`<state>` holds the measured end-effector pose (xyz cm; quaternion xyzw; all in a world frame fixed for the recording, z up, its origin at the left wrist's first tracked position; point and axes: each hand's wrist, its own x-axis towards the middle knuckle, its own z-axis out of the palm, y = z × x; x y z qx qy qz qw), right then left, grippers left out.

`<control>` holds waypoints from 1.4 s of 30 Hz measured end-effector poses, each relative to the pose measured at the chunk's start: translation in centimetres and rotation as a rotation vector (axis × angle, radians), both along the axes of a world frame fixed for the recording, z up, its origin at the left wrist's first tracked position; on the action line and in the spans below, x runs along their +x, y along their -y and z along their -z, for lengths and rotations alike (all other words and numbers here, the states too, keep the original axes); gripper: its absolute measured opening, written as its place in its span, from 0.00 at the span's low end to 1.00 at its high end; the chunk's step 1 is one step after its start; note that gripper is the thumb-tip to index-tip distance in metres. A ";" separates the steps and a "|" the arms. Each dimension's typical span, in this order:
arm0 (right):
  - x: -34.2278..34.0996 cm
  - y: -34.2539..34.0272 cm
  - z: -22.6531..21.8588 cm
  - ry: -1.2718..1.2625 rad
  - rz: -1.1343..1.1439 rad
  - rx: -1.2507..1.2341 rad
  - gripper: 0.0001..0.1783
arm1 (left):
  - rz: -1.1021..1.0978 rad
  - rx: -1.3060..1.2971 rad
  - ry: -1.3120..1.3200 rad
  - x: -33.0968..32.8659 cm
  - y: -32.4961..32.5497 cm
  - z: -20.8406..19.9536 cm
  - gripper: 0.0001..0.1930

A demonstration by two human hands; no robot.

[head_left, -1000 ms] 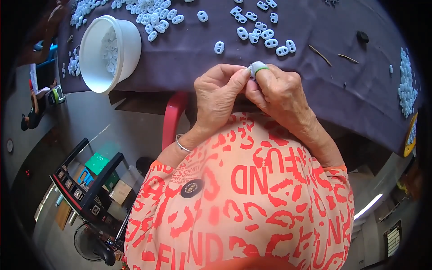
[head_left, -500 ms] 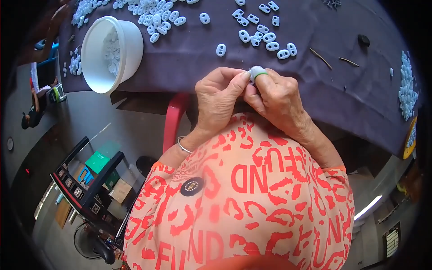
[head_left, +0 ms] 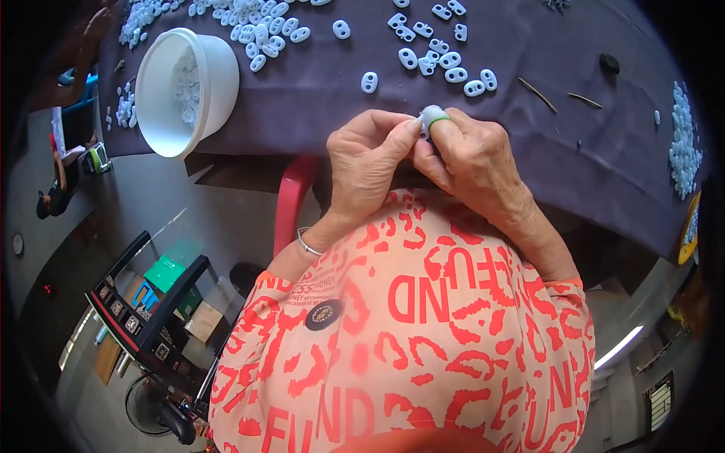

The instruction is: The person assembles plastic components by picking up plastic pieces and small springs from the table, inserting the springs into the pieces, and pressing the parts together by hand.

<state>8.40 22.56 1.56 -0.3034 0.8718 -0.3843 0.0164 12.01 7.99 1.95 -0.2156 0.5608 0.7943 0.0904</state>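
Just in front of the table's near edge, my left hand [head_left: 368, 157] pinches a small white plastic piece [head_left: 424, 130] between thumb and index finger. From the other side, my right hand [head_left: 477, 157] closes on the same piece, its fingers curled in. A white covering with a green band [head_left: 434, 115] wraps the tip of my right index finger. Fingers hide most of the piece, though a dark hole shows in it. Beyond my hands lie several loose white two-hole plastic pieces [head_left: 455, 75], and one piece [head_left: 369, 82] lies apart from them.
On the dark tablecloth [head_left: 302, 106], a white tub [head_left: 224, 90] with small pieces inside stands at the left. Behind it spreads a heap of white pieces [head_left: 249, 19]. Two thin sticks [head_left: 538, 95], a black lump [head_left: 609, 64] and a pale pile [head_left: 683, 143] lie to the right.
My right hand and forearm have shifted slightly to the right and turned a little. Both hands keep their pinch on the white piece, and the things on the table look unmoved.
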 end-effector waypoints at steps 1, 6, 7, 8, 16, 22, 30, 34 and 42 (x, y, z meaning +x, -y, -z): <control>0.0 0.0 0.1 0.009 -0.011 -0.006 0.07 | -0.010 0.002 -0.006 0.0 0.0 0.0 0.06; 0.2 0.2 0.5 -0.004 -0.002 -0.079 0.07 | -0.019 -0.015 -0.015 0.0 -0.1 0.1 0.06; 0.2 0.3 0.5 0.001 0.001 -0.094 0.07 | -0.020 -0.013 -0.010 0.0 -0.1 0.1 0.06; 0.2 0.3 0.6 0.002 0.001 -0.094 0.07 | -0.020 -0.013 -0.009 0.0 -0.1 0.0 0.06; 0.2 0.3 0.7 -0.004 0.004 -0.117 0.08 | -0.018 -0.029 0.000 0.1 -0.1 0.1 0.06; 0.6 0.6 1.2 -0.013 0.026 -0.123 0.08 | -0.020 -0.013 0.007 0.1 -0.1 0.0 0.06; 0.3 0.4 1.1 -0.017 0.013 -0.151 0.08 | -0.014 -0.028 0.003 0.1 0.0 0.1 0.06; 0.7 0.6 1.2 -0.062 0.028 -0.135 0.08 | -0.011 -0.016 0.004 0.2 -0.1 -0.2 0.06; -0.6 -0.9 -0.5 0.347 0.001 -0.317 0.06 | 0.012 0.131 0.033 -0.1 0.5 0.3 0.07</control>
